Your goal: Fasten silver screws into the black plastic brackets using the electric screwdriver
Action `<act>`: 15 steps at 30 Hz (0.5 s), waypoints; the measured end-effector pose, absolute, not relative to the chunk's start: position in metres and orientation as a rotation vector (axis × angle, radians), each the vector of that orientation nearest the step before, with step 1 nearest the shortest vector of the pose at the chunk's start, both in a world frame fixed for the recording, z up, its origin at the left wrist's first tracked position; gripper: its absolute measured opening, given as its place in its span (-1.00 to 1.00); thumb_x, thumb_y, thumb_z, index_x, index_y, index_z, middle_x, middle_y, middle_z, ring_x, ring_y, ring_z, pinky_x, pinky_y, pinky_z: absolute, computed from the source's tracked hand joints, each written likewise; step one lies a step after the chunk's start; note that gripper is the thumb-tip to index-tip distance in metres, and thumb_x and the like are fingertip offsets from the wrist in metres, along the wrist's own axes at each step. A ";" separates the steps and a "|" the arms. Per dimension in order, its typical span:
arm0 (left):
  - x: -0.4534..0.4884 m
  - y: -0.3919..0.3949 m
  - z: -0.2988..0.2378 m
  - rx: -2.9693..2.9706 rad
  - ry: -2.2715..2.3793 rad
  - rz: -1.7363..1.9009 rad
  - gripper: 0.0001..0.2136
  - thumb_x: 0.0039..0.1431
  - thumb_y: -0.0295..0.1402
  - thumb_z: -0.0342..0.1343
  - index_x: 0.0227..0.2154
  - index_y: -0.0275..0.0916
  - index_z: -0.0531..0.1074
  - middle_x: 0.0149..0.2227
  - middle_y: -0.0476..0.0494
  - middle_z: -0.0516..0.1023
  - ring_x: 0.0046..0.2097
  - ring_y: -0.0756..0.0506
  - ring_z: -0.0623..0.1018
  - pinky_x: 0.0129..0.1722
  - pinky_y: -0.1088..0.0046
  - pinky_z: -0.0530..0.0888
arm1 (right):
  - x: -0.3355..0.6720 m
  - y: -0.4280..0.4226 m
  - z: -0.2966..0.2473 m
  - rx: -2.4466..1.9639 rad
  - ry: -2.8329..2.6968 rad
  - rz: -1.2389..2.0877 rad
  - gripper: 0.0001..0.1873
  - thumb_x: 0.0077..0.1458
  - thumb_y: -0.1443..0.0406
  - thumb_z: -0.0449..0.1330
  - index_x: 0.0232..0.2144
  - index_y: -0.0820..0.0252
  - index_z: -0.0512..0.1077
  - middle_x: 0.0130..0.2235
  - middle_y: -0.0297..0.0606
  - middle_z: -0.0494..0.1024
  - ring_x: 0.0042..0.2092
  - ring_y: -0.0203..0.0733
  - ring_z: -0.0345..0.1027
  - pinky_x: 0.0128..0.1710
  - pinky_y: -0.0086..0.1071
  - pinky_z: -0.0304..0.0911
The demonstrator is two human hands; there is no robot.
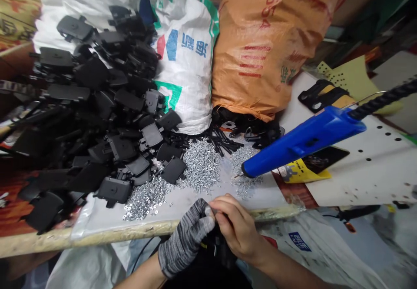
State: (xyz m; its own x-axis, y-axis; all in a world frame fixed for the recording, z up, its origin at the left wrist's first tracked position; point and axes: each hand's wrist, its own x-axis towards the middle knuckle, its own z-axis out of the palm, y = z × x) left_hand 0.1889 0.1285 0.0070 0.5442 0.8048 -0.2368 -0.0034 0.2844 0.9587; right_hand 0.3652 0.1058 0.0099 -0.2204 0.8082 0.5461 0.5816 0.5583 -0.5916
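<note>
My left hand, in a grey knit glove, is curled around a small black part held below the table's front edge. My bare right hand pinches at the top of that same part, fingers pressed together; whatever tiny piece they hold is hidden. Just beyond my hands lie heaps of small silver screws and washers on a clear plastic sheet. A blue electric screwdriver hangs over the table to the right, its tip near another screw heap.
A big pile of black plastic housings fills the left of the table. A white woven sack and an orange sack stand behind. A white perforated board and black brackets lie at right.
</note>
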 end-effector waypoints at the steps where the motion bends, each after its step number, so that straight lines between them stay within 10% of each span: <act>1: 0.189 0.127 0.008 1.172 0.835 0.624 -0.63 0.28 -0.06 0.10 -0.05 -0.23 0.50 0.00 -0.19 0.60 0.09 -0.22 0.52 0.22 0.21 0.41 | 0.367 0.104 0.011 -1.134 -1.957 0.357 -0.69 0.31 0.42 0.00 0.05 0.13 0.33 -0.15 -0.18 0.57 -0.12 -0.19 0.52 -0.09 -0.33 0.52; 8: 0.192 0.114 0.008 1.243 0.861 0.660 -0.60 0.17 -0.05 0.20 -0.02 -0.16 0.51 0.01 -0.24 0.58 0.13 -0.29 0.47 0.29 0.17 0.33 | 0.373 0.088 0.013 -1.226 -2.174 0.210 -0.68 0.37 0.35 -0.03 0.12 0.12 0.31 -0.16 -0.21 0.61 -0.21 -0.17 0.56 -0.20 -0.36 0.52; 15: 0.178 0.120 0.017 1.268 0.781 0.522 -0.59 0.30 0.07 0.01 -0.28 -0.24 0.37 -0.26 -0.12 0.42 -0.19 -0.09 0.42 -0.06 0.38 0.43 | 0.418 0.059 0.020 -1.369 -1.917 0.381 -0.76 0.38 0.16 0.03 0.00 0.03 0.40 -0.02 -0.13 0.53 -0.01 -0.11 0.50 -0.17 -0.38 0.52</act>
State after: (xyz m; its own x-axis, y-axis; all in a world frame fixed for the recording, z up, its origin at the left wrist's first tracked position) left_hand 0.1784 0.1201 0.0171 0.6430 0.7314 -0.2271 0.0694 0.2397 0.9684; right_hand 0.4184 0.0587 0.0203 -0.1594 0.9058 0.3926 0.6869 0.3874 -0.6149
